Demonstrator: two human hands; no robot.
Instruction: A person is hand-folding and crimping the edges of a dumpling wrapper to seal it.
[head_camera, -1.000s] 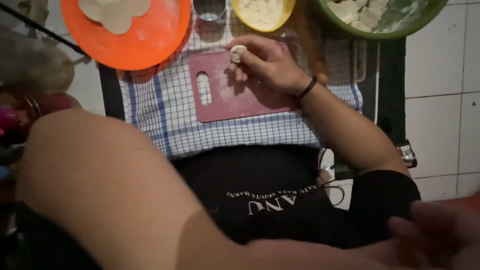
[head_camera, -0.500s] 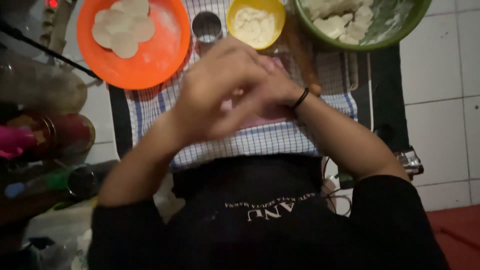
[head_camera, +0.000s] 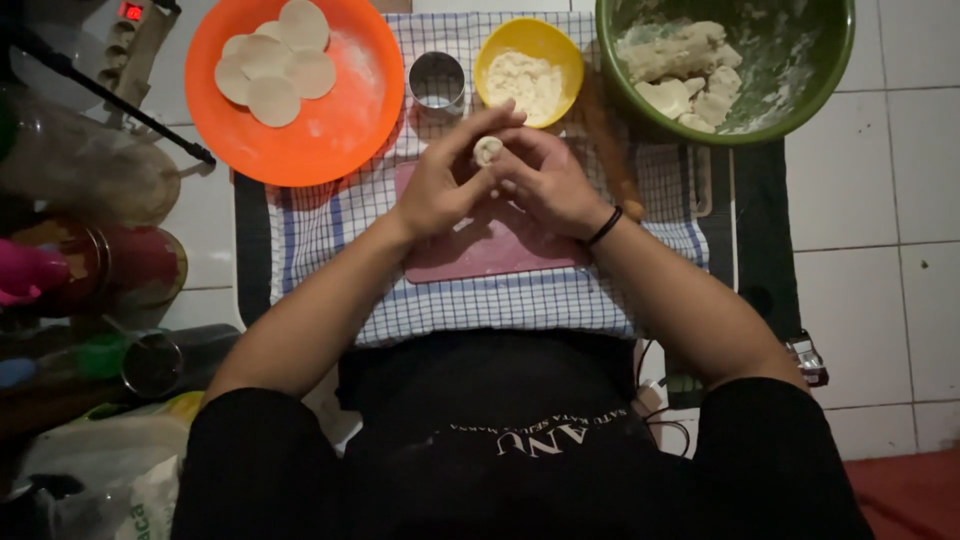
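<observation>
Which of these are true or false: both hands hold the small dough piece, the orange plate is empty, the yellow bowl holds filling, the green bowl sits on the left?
1. Left hand and right hand hold the small dough piece together. True.
2. The orange plate is empty. False: round dough discs lie on it.
3. The yellow bowl holds pale filling. True.
4. The green bowl sits left. False: upper right.

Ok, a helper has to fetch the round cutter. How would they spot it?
Start at the checked cloth. At its far edge, between the orange plate and the yellow bowl, stands the cutter. It is the only bare metal ring there, small and empty.
</observation>
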